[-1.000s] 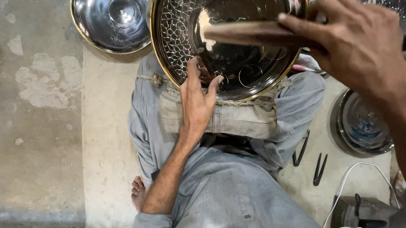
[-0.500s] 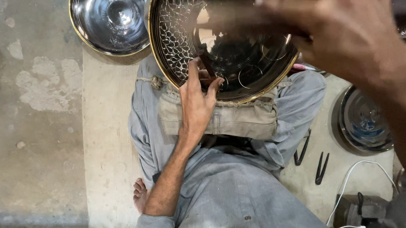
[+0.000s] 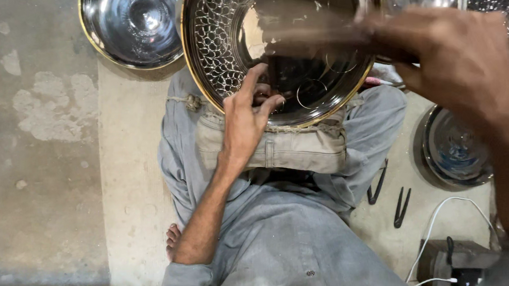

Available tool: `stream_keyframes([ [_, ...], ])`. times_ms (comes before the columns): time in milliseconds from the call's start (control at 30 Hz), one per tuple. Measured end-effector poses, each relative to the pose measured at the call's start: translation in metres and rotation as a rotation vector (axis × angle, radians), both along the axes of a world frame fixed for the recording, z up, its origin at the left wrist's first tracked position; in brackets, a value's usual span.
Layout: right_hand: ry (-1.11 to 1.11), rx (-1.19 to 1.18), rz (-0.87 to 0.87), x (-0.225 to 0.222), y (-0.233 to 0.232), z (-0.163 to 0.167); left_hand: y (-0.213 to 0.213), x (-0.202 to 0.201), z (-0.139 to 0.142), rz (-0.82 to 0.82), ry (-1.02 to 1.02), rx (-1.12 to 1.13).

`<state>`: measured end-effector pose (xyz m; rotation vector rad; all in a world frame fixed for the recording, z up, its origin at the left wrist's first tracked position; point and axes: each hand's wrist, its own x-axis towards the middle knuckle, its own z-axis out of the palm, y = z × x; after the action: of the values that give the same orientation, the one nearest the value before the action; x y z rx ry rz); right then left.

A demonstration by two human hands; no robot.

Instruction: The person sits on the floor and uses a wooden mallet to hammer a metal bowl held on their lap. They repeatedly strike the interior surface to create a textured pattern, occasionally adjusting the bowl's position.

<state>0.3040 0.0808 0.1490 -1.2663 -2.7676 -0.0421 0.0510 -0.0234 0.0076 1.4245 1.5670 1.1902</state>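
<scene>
Your left hand [image 3: 247, 122] is spread against the near rim of the large round steel bowl with the gold edge and pierced lattice wall [image 3: 217, 38]; its fingers curl over the rim into the bowl, so it steadies the bowl without a full clamp. That bowl rests tilted on the folded beige cloth pad [image 3: 294, 149] across your lap. Your right hand [image 3: 458, 63] is above the bowl's right side, closed round a long thin tool [image 3: 313, 37] that reaches in over the bowl; the tool is blurred, so its kind cannot be told.

To do this well, I judge that the bowl must not rock: keep the left palm pressed on the rim nearest you and the bowl's base seated in the pad. Keep your left fingertips away from where the tool's end lands, since they lie close to it.

The latticed bowl holds nothing loose that I can see, only reflections. Left of it, on the concrete floor, sits a plain polished steel bowl with a gold rim [image 3: 130, 26], empty. Right of it and lower lies a darker round steel dish [image 3: 455, 150], seemingly empty. Just below that dish lie two small dark metal tools [image 3: 389, 193] and a white cable [image 3: 445, 219].
</scene>
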Motion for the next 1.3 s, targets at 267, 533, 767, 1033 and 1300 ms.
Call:
stream_keyframes([
  [267,0.255,-0.059,-0.080,0.009,-0.012,-0.007,0.004,-0.003,-0.009,-0.074,0.043,0.049],
  [533,0.162,-0.083,-0.074,0.021,-0.021,-0.008,0.004,-0.004,-0.007,-0.093,0.069,0.066],
  [767,0.358,-0.169,-0.160,0.020,-0.026,-0.022,0.009,-0.007,0.000,-0.193,0.056,0.054],
  [1033,0.168,-0.162,-0.242,0.043,-0.061,-0.046,0.019,-0.013,0.007,-0.360,0.180,0.042],
  [1300,0.453,-0.148,-0.296,0.056,-0.090,-0.085,0.031,-0.015,0.010,-0.516,0.175,0.027],
])
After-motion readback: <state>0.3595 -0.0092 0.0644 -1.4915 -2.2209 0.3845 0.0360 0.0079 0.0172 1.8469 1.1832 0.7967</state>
